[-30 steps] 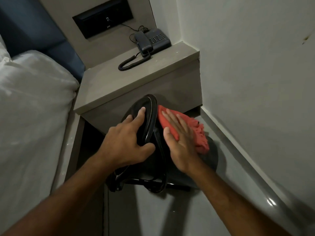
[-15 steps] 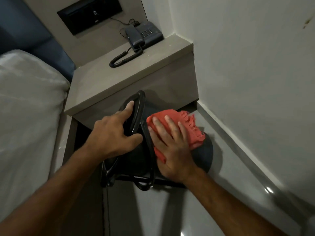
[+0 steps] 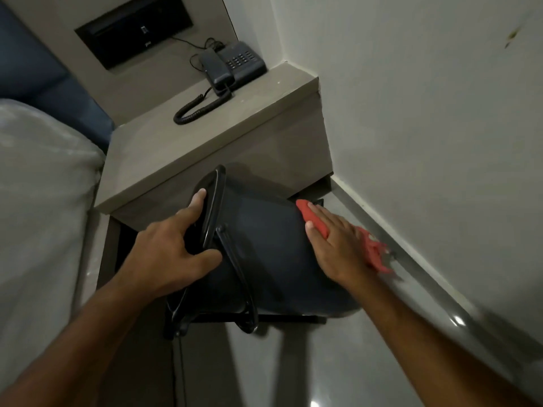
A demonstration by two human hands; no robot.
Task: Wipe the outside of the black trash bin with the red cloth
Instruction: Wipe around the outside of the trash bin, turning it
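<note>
Both our hands are on the round black plastic trash bin [image 3: 264, 245], which lies tipped on its side on the pale glossy floor [image 3: 308, 362] in front of the grey bedside cabinet [image 3: 205, 136], its mouth turned left. Our left hand [image 3: 167, 257] is clamped on the bin's rim, fingers inside, thumb outside. Our right hand [image 3: 338, 245] lies flat, fingers spread, pressing the crumpled red cloth [image 3: 316, 220] against the bin's outer wall near its base, close to the white wall [image 3: 426, 127]. Red fringe sticks out past the wrist. On the cabinet sits a dark corded telephone [image 3: 232, 66]; white bedding [image 3: 38, 201] fills the left.
</note>
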